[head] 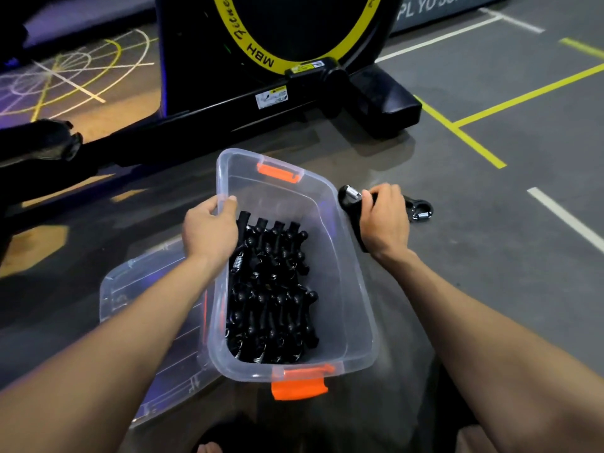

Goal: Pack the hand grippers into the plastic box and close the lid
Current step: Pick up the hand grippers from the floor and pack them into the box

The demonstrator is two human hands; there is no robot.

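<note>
A clear plastic box [346, 289] with orange latches stands open on the grey floor. Several black hand grippers [274, 289] with metal springs lie packed along its left side. My left hand [209, 228] grips the box's left rim. To the right of the box, my right hand [385, 219] is closed around a black hand gripper [349, 199] just outside the wall. Another hand gripper [420, 209] lies on the floor just beyond that hand. The clear lid [140, 299] lies flat on the floor, left of the box and partly under it.
A black exercise machine with a yellow-ringed wheel [294, 44] stands right behind the box, and its base bar [376, 99] runs across the floor. Yellow and white lines mark the floor to the right.
</note>
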